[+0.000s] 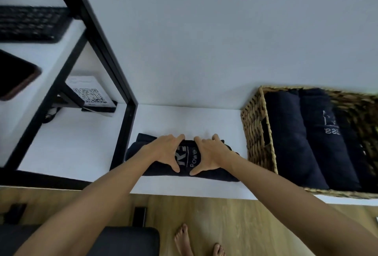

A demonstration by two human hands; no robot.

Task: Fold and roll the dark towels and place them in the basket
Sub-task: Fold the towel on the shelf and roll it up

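A dark navy towel [188,158] with white lettering lies as a thick roll on the white table [184,118], near its front edge. My left hand [165,151] and my right hand [208,153] sit side by side on top of the roll, fingers curved over its far side and thumbs on its near side. To the right stands a woven basket [256,133] holding three rolled dark towels [292,143] laid side by side.
A black metal shelf frame [114,63] rises just left of the towel. Behind it stand a QR code card [90,94] and a black keyboard [30,22] on a shelf. A dark seat [122,241] and bare feet show on the wooden floor below.
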